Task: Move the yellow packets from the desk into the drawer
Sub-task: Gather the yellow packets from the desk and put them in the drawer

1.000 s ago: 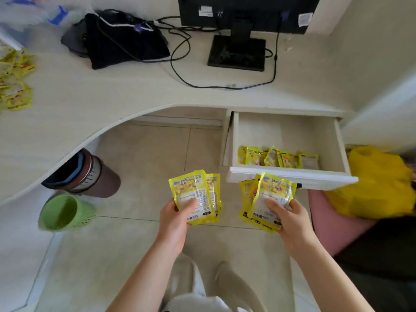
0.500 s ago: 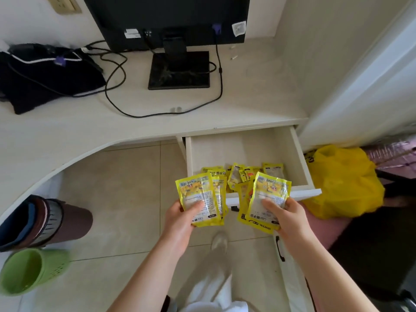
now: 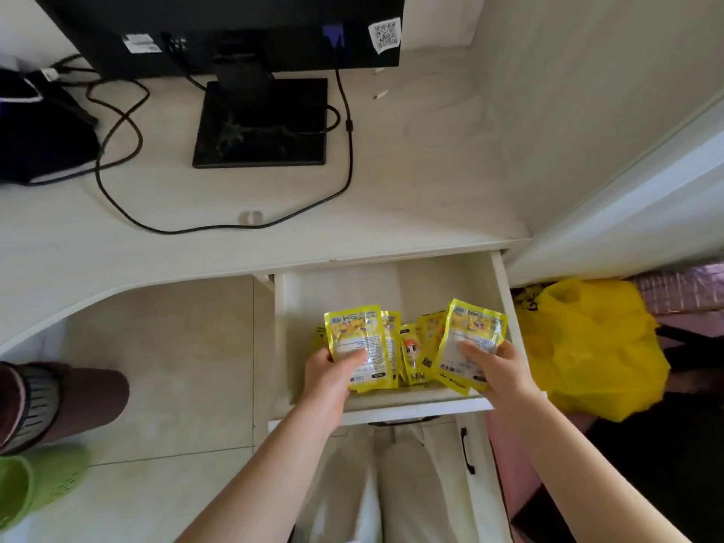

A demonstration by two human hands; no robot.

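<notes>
The white drawer (image 3: 505, 307) under the desk stands pulled out. My left hand (image 3: 327, 376) grips a small stack of yellow packets (image 3: 356, 339) over the drawer's front left part, thumb on the top packet. My right hand (image 3: 497, 372) grips another stack of yellow packets (image 3: 470, 335) over the drawer's front right. Between the two stacks, more yellow packets (image 3: 411, 354) lie in the drawer, one showing a cartoon figure. The drawer's back half is bare.
A black monitor stand (image 3: 260, 123) and cables (image 3: 125, 158) sit on the white desk (image 3: 391, 213), with a dark bag (image 3: 39, 139) at the far left. A yellow plastic bag (image 3: 587, 346) lies right of the drawer. A brown bin (image 3: 78, 401) and a green basket (image 3: 35, 484) stand on the floor.
Both hands have carried their packet stacks forward from in front of the drawer to over its inside. The view has moved closer and to the right.
</notes>
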